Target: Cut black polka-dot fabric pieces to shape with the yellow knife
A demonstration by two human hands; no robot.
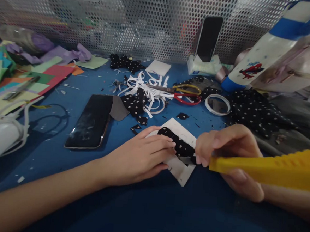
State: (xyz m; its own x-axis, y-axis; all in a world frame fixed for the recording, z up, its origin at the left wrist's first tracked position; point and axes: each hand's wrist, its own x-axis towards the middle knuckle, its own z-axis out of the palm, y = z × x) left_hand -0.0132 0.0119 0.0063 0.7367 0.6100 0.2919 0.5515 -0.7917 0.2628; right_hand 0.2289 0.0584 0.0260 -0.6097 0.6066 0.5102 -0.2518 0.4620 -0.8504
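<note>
A white card [182, 132] lies on the blue table [148, 207], with a strip of black polka-dot fabric [178, 143] across it. My left hand [138, 157] rests flat on the card's left side, fingers stretched out onto the fabric. My right hand [230, 153] is closed round a yellow tool [268, 169], likely a utility knife, whose tip meets the fabric's right end.
A black phone [91, 120] lies left of the card. Behind are white paper strips [148, 89], red-and-yellow scissors [184, 93], a tape ring [217, 104], more dotted fabric [253, 108], a propped phone [208, 36], a bottle [266, 49] and coloured paper [19, 81].
</note>
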